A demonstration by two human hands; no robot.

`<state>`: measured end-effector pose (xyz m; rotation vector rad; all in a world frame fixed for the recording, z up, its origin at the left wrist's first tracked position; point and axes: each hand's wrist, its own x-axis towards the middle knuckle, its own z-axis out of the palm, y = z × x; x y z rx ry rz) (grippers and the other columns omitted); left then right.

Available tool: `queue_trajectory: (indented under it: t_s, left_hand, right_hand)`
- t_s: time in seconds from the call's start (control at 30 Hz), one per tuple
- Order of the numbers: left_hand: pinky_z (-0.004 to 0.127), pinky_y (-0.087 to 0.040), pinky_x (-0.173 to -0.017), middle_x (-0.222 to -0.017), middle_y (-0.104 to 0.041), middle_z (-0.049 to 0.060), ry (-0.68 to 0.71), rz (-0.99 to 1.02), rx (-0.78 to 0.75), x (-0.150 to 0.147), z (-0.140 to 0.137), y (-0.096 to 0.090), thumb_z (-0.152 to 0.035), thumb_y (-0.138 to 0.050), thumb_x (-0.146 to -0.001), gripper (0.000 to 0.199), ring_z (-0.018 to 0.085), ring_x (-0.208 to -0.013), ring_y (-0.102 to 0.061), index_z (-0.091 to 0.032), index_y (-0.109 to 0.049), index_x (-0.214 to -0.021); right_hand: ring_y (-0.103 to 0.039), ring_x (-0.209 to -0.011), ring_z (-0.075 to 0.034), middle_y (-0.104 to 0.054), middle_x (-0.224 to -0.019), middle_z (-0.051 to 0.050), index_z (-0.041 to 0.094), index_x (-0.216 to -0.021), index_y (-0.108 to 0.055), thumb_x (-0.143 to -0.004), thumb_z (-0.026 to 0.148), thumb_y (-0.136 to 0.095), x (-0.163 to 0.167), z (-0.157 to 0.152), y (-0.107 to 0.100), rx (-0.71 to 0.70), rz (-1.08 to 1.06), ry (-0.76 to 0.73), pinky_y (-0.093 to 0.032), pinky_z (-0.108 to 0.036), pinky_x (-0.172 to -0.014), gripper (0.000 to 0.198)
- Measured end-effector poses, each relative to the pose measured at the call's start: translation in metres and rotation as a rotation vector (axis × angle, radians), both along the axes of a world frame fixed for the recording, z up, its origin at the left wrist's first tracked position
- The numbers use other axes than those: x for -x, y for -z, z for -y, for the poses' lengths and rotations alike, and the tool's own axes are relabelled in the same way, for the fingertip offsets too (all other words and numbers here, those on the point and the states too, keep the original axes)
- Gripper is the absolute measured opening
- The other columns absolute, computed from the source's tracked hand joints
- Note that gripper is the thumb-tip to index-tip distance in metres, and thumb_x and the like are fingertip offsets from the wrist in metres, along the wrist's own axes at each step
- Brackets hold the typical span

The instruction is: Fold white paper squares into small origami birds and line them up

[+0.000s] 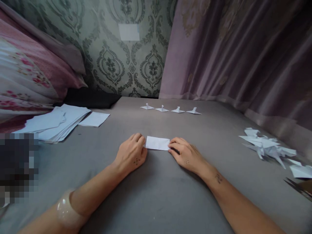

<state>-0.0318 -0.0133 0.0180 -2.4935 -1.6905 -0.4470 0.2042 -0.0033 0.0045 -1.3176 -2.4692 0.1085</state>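
Observation:
A small folded white sheet of paper [158, 143], oblong with a faint crease near its middle, is held between my two hands just above or on the grey surface. My left hand [133, 149] grips its left end, fingers curled and thumb below. At the right end, my right hand [184, 153] pinches the paper between thumb and fingertips. The fingertips of my left hand are partly hidden behind the hand itself. Beyond the paper, several small folded paper figures [178, 110] stand in a row.
Stacked white paper sheets [70, 122] lie at the left, with a smaller sheet [95, 119] beside them. On the right are a pile of folded paper figures [265, 144] and scissors [297, 188] at the edge. A curtain [207, 65] and patterned wall [109, 58] bound the grey surface [156, 195].

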Motion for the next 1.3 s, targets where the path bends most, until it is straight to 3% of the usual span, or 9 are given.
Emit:
queue_trajectory:
  t_s: [0.1,0.23,0.5,0.63,0.73,0.83,0.93,1.1,1.3]
  left_hand:
    - [0.034,-0.046,-0.078,-0.099,-0.062,0.01,0.196,0.08,-0.117,-0.004,-0.005,0.007,-0.016,-0.044,-0.084,0.016,0.023,-0.092,-0.056,-0.015,-0.058,-0.093]
    - [0.037,-0.043,-0.085,-0.114,-0.062,0.01,0.423,0.077,-0.064,-0.01,-0.013,0.018,-0.025,-0.047,-0.09,0.025,0.025,-0.107,-0.053,-0.017,-0.054,-0.113]
    - [0.031,-0.044,-0.077,-0.095,-0.067,0.009,0.441,0.029,-0.044,-0.012,-0.021,0.024,-0.023,-0.036,-0.097,0.027,0.02,-0.094,-0.059,-0.017,-0.063,-0.097]
    - [0.032,-0.045,-0.076,-0.089,-0.066,0.009,0.438,-0.072,-0.074,-0.013,-0.02,0.021,-0.019,-0.037,-0.095,0.025,0.021,-0.088,-0.059,-0.015,-0.061,-0.091]
    - [0.034,-0.044,-0.073,-0.088,-0.066,0.01,0.42,-0.061,-0.112,-0.013,-0.02,0.019,-0.019,-0.036,-0.095,0.024,0.022,-0.082,-0.06,-0.013,-0.06,-0.091]
    - [0.034,-0.044,-0.075,-0.09,-0.065,0.009,0.406,0.145,-0.121,-0.012,-0.018,0.016,-0.02,-0.036,-0.094,0.023,0.02,-0.083,-0.059,-0.014,-0.059,-0.092]
    - [0.028,-0.044,-0.073,-0.082,-0.064,0.005,0.317,0.507,0.01,-0.013,-0.01,0.009,-0.022,-0.044,-0.091,0.017,0.016,-0.078,-0.058,-0.017,-0.059,-0.088]
    - [0.022,-0.043,-0.059,-0.072,-0.064,0.002,0.207,1.043,0.484,-0.021,0.005,-0.009,-0.036,-0.056,-0.085,0.022,0.012,-0.065,-0.056,-0.016,-0.064,-0.085]
    - [0.021,-0.042,-0.056,-0.071,-0.068,0.003,0.12,1.288,0.782,-0.03,0.016,-0.013,-0.042,-0.069,-0.075,0.027,0.012,-0.061,-0.056,-0.015,-0.072,-0.081]
  right_hand:
    - [-0.056,-0.092,-0.019,-0.063,-0.101,-0.007,0.018,-0.092,-0.065,-0.094,0.022,-0.044,0.002,-0.002,0.002,-0.084,0.08,-0.065,-0.046,-0.031,-0.08,0.021]
    - [-0.056,-0.084,-0.02,-0.064,-0.095,-0.008,0.016,-0.088,-0.062,-0.094,0.014,-0.038,0.007,-0.002,0.002,-0.159,0.187,-0.086,-0.045,-0.032,-0.075,0.025]
    - [-0.06,-0.089,-0.018,-0.064,-0.102,-0.006,0.019,-0.101,-0.059,-0.091,0.01,-0.038,0.009,-0.004,0.003,-0.007,-0.176,0.165,-0.046,-0.03,-0.078,0.025]
    - [-0.059,-0.092,-0.017,-0.062,-0.105,-0.005,0.02,-0.103,-0.061,-0.078,0.004,-0.047,0.01,-0.005,0.008,0.064,-0.336,0.133,-0.047,-0.029,-0.081,0.032]
    - [-0.054,-0.1,-0.019,-0.056,-0.11,-0.007,0.021,-0.105,-0.063,-0.073,0.008,-0.057,0.015,-0.003,0.007,-0.002,-0.399,0.049,-0.045,-0.032,-0.089,0.035]
    - [-0.052,-0.096,-0.021,-0.054,-0.106,-0.007,0.023,-0.091,-0.069,-0.075,0.018,-0.066,0.02,0.0,0.002,-0.108,-0.468,0.071,-0.044,-0.037,-0.09,0.017]
    - [-0.054,-0.091,-0.019,-0.056,-0.097,-0.006,0.022,-0.079,-0.069,-0.079,0.022,-0.066,0.023,0.003,-0.008,-0.112,-0.599,0.064,-0.043,-0.035,-0.087,0.003]
    - [-0.056,-0.074,-0.013,-0.059,-0.077,-0.001,0.02,-0.075,-0.067,-0.082,0.026,-0.063,0.026,0.015,-0.034,0.139,-0.794,0.028,-0.044,-0.025,-0.07,0.01]
    - [-0.054,-0.068,-0.012,-0.06,-0.074,0.001,0.019,-0.081,-0.07,-0.079,0.031,-0.065,0.027,0.026,-0.048,0.374,-0.877,0.07,-0.04,-0.023,-0.06,0.014]
